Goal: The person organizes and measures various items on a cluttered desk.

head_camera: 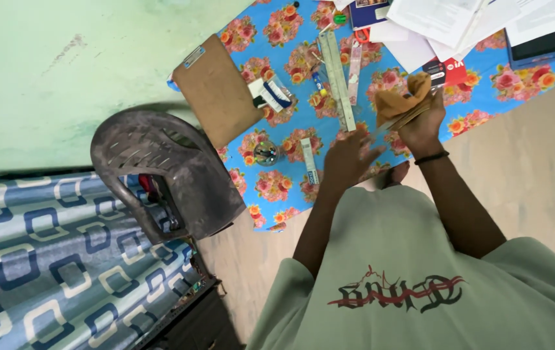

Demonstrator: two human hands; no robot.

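Right grip (423, 123) holds a tan cloth (399, 98) and a thin wooden stick (407, 118) over the flowered blue table (277, 188), while my left grip (349, 157) hovers spread wide and empty just beside a long ruler (337, 78).

Clipboard (218, 88) lay on the table (277, 194), at its 9 o'clock edge. Rulers (337, 78) sat at 3 o'clock from the clipboard, with the small box (273, 94) between them. Glass jar (266, 153) at 6 o'clock of that box. Papers (446, 23) stacked at 1 o'clock of the rulers, tablet (543, 45) at 3 o'clock of the papers. Chair (161, 175) stood at 8 o'clock off the table, bed (63, 259) at 7 o'clock of the chair.
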